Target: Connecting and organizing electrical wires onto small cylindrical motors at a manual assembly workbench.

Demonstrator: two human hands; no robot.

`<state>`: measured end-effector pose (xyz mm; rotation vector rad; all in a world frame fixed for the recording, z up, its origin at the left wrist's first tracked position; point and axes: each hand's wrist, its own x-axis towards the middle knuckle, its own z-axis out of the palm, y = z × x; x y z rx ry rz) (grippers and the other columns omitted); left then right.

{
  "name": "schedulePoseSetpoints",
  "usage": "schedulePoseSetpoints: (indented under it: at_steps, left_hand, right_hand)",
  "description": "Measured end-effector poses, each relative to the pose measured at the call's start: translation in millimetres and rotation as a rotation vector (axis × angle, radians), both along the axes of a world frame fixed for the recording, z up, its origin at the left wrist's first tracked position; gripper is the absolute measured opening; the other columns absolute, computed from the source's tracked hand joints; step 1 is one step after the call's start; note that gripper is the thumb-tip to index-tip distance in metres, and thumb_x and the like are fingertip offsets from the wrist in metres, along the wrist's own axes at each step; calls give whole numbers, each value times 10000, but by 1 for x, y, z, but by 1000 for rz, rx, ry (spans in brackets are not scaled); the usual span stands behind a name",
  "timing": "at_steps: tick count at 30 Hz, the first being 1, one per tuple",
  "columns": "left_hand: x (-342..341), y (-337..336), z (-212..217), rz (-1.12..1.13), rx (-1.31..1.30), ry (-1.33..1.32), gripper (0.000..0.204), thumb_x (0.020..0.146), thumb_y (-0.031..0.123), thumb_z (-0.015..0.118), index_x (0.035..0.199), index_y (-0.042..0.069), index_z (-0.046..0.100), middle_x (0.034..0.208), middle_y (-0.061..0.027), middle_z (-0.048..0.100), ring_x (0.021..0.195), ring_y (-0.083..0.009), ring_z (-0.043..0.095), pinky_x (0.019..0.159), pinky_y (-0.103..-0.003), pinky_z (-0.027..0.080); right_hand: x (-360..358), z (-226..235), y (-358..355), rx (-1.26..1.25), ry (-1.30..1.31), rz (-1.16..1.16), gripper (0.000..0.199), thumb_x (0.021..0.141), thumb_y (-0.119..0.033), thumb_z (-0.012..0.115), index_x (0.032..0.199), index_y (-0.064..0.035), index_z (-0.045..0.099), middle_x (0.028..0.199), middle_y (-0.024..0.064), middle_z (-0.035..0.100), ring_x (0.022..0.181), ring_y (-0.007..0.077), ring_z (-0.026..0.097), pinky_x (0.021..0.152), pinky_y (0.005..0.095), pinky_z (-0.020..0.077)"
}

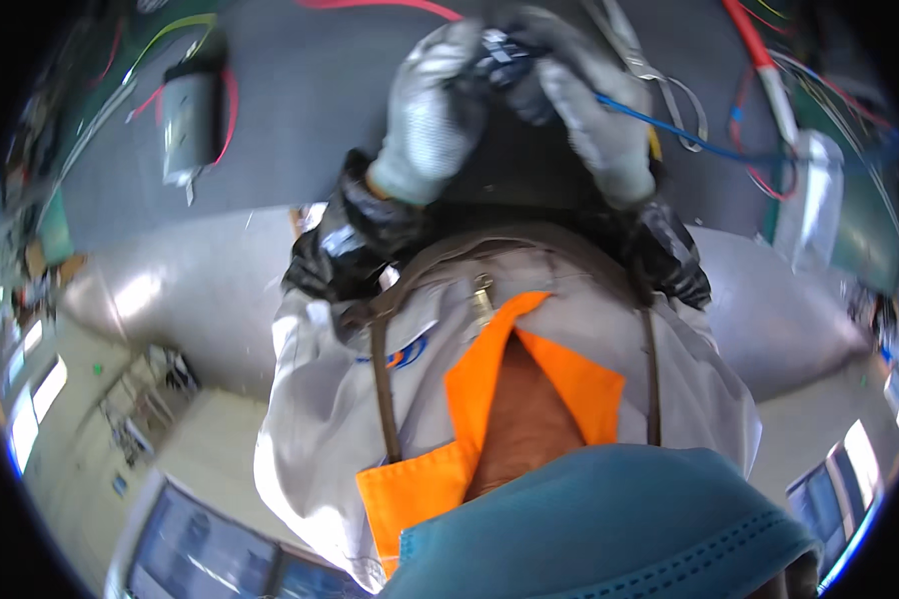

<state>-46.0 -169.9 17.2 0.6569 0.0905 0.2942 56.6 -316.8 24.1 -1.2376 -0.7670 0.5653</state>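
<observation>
My left hand, in a pale grey work glove, has its fingers closed on the left side of a shiny black piece. From the other side my right hand, gloved alike, grips the same piece. Its exact kind is hard to make out; the surface looks glossy and wrinkled. A blue wire runs from the right hand's fingers toward the right. Just beyond that hand lie scissors, with a looped handle beside the wire. Both hands are above the dark work surface.
On the left a grey cylinder has red and yellow-green wires around it. A red and white rod-like thing lies at the right, above a silvery wrapped block. Red cable crosses the far edge. Curved metal borders the near side.
</observation>
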Motion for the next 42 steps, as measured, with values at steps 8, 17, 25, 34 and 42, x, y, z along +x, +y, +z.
schedulePoseSetpoints:
  at_steps: [8, 17, 25, 34, 42]
  left_hand:
    - [8, 28, -18, 79, -196, 177, 279, 1056, 205, 530, 1248, 57, 668, 1339, -175, 654, 1256, -335, 610, 1094, -583, 453]
    - [-13, 27, -20, 92, -204, 7, 234, 1034, 156, 551, 1178, 4, 657, 1227, -188, 696, 1096, -298, 680, 1016, -469, 522]
    - [3, 10, -2, 32, -67, 55, 255, 1047, 213, 583, 1123, -6, 688, 1268, -252, 685, 1188, -318, 665, 1038, -428, 501]
    - [-17, 11, 26, 20, 53, 116, 398, 1082, 247, 527, 1285, -80, 628, 1276, -189, 693, 1198, -257, 652, 1092, -375, 454]
    - [-5, 14, 16, 52, -76, 338, 369, 1071, 203, 516, 1294, -87, 571, 1000, -63, 699, 922, -71, 655, 876, -209, 524]
  right_hand:
    - [181, 25, -154, -862, -1023, -493, 479, 952, -200, 704, 1394, -41, 608, 1165, 216, 704, 1040, 265, 693, 942, 361, 533]
    - [198, 39, -163, -993, -676, -407, 335, 918, -202, 762, 1207, -47, 698, 936, 22, 693, 813, 89, 607, 743, 269, 506]
    - [147, 79, -42, -631, -106, -78, 484, 931, -153, 672, 1390, -13, 614, 1096, 50, 696, 831, 72, 623, 681, 210, 497]
    - [205, 32, 129, -486, -237, 260, 451, 972, -170, 643, 1391, -4, 624, 1225, 57, 698, 1027, 92, 651, 882, 238, 528]
    - [197, 37, 102, -495, -916, -100, 368, 886, -358, 789, 1164, -118, 764, 1023, 123, 770, 876, 233, 751, 813, 345, 574]
